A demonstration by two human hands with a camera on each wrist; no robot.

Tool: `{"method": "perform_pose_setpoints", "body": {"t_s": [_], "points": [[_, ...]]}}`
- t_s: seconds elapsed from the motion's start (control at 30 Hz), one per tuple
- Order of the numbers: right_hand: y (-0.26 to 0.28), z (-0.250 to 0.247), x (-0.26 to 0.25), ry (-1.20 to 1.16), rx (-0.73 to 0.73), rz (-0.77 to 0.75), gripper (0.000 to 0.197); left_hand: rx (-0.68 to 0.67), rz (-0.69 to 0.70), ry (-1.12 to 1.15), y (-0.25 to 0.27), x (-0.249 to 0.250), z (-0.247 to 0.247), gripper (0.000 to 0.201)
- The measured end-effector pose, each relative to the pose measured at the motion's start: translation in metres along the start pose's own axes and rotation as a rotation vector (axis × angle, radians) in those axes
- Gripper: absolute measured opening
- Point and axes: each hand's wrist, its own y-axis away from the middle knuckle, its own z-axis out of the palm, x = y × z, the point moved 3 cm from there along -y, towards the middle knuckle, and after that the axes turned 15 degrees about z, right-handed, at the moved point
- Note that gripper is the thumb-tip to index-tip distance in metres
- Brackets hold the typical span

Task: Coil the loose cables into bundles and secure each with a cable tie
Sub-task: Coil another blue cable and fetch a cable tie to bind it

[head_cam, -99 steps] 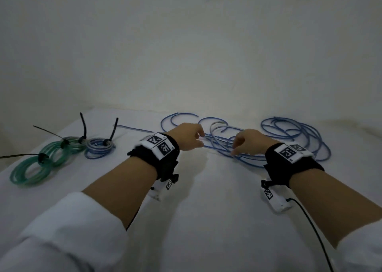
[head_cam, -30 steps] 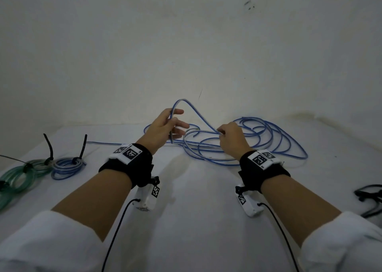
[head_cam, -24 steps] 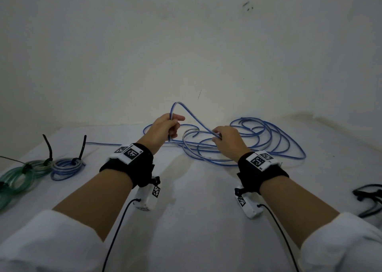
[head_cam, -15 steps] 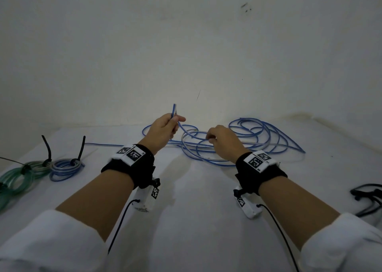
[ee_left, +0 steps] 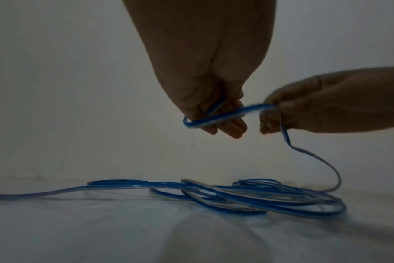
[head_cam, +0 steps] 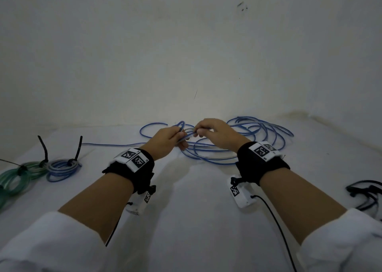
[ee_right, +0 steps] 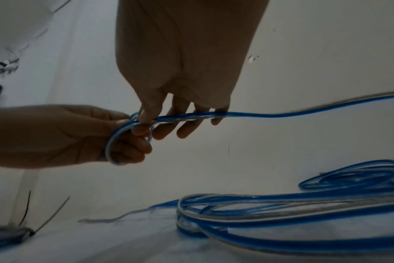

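surface: white cloth (head_cam: 196,220) | room: bare pale wall (head_cam: 186,54) | both grips hold blue cable (head_cam: 258,145)

The right hand (ee_right: 182,74) reaches down from twelve o'clock, thumb and fingers pinching a blue-and-clear flat plastic cable (ee_right: 270,114). At nine o'clock, the left hand (ee_right: 63,135) grips its small loop. Loose coils lie at five o'clock.
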Motion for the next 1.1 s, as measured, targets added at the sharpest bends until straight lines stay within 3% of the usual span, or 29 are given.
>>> {"method": "perform_pose_setpoints", "body": {"t_s": [0.13,0.3,0.47,0.57,0.67,0.87,1.1], "points": [[0.001,-0.006,0.000,-0.215,-0.004,0.049,0.017,-0.044,-0.024,0.103,0.003,0.007,-0.002,0.032],[0.001,-0.011,0.008,-0.330,0.080,0.111,0.021,-0.117,0.020,0.042,0.004,0.018,0.000,0.036],[0.000,-0.014,0.013,-0.466,0.159,0.121,0.011,0.021,-0.017,0.150,0.002,0.024,-0.002,0.035],[0.000,-0.013,0.021,-0.417,0.161,0.123,0.013,0.153,-0.032,0.251,-0.001,0.031,-0.008,0.035],[0.003,-0.013,0.034,-0.378,0.257,0.173,0.015,0.256,-0.041,0.290,-0.001,0.033,-0.019,0.034],[0.004,-0.002,0.031,-0.184,0.284,0.147,0.005,0.325,-0.067,0.365,-0.003,0.037,-0.018,0.036],[0.001,-0.005,0.037,-0.211,0.320,0.162,0.005,0.277,-0.133,0.581,-0.008,0.040,-0.016,0.032]]}}
